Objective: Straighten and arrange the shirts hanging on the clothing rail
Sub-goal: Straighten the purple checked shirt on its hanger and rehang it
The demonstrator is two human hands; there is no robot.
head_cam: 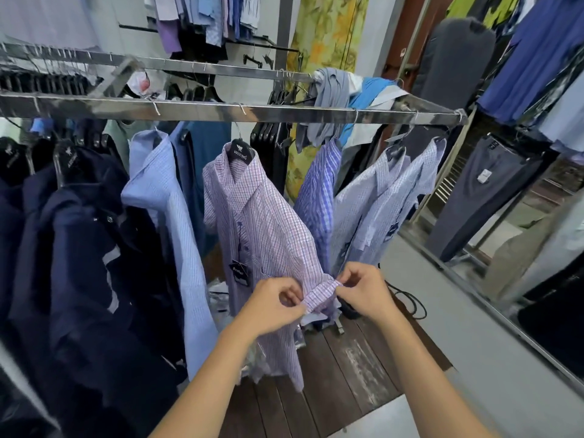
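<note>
Left end of the rail: navy shirts, packed tight. Next along, a light blue shirt. Mid-rail: lilac check shirt on a black hanger, hanging skewed. My left hand and right hand each pinch one end of its sleeve hem, fingers curled, hem stretched between them. Toward the right end: blue check shirts, bunched. My read: thin woven cloth, light, limp, creases easily, swings on its hook. Take hems and seams, pull gently; reposition by the hanger, not the cloth.
</note>
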